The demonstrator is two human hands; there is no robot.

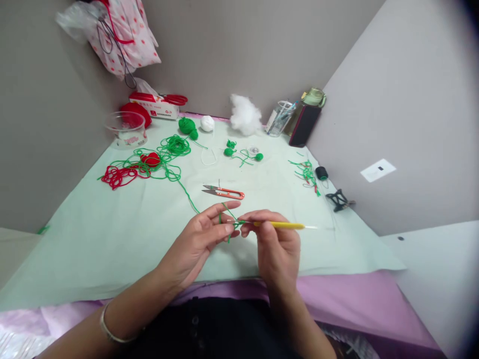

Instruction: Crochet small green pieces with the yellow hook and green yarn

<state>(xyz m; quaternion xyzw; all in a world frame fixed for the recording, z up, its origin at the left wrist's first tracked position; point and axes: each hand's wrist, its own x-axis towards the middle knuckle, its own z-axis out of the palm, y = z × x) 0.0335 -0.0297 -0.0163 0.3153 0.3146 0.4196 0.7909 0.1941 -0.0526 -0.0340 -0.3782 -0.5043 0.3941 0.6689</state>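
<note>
My right hand (279,244) grips a crochet hook (282,225) by its yellow handle, the metal tip pointing left. Small green stitches sit on the hook near its tip. My left hand (200,232) pinches the short piece of green yarn (236,224) between thumb and a finger, index finger raised with the strand looped over it. From that hand the yarn runs back to a loose green tangle (175,145) at the left. Just beyond my fingers lie orange-handled thread snips (226,192), blades pointing left.
Red yarn (119,175) lies by the tangle, near a clear plastic tub (129,137). Behind are a tissue box (159,107), white stuffing (245,114), a pen cup (279,119) and a phone (305,124). Yarn scraps (307,172) and a black thread spool (321,173) are at right.
</note>
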